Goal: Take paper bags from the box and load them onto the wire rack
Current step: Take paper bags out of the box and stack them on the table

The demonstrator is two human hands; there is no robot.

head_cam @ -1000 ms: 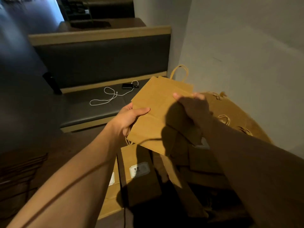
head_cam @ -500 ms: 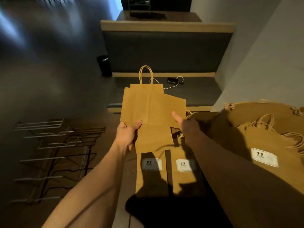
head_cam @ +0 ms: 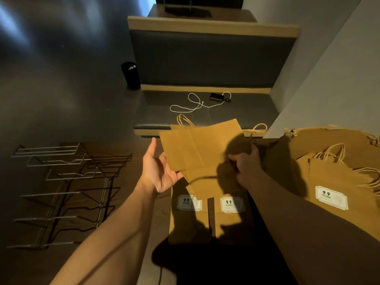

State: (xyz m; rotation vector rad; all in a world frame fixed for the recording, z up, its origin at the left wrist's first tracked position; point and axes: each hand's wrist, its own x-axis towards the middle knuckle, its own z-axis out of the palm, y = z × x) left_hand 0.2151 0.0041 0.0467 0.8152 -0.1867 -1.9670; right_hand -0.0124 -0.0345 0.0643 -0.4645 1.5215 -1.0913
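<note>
A flat brown paper bag point(head_cam: 197, 149) with twine handles hangs in front of me, over two labelled bags point(head_cam: 207, 219) lying side by side on the table. My right hand point(head_cam: 246, 163) grips the held bag's right side, in shadow. My left hand point(head_cam: 158, 171) is spread palm up at the bag's lower left corner, fingers under its edge. The wire rack point(head_cam: 65, 188) stands on the table to the left, its slots bare. At the right lies a big heap of paper bags point(head_cam: 337, 177); the box is not clearly visible.
A dark bench seat point(head_cam: 205, 112) with a white cable point(head_cam: 195, 103) and a small black device point(head_cam: 217, 97) stands ahead. A black cylinder point(head_cam: 130, 75) stands on the floor beside it. A white wall point(head_cam: 329, 79) rises at the right.
My view has swung left, bringing the wire rack into sight. The held bag has dropped lower and tilted. My left hand has let go of its pinch and spread; my right hand now grips the bag.
</note>
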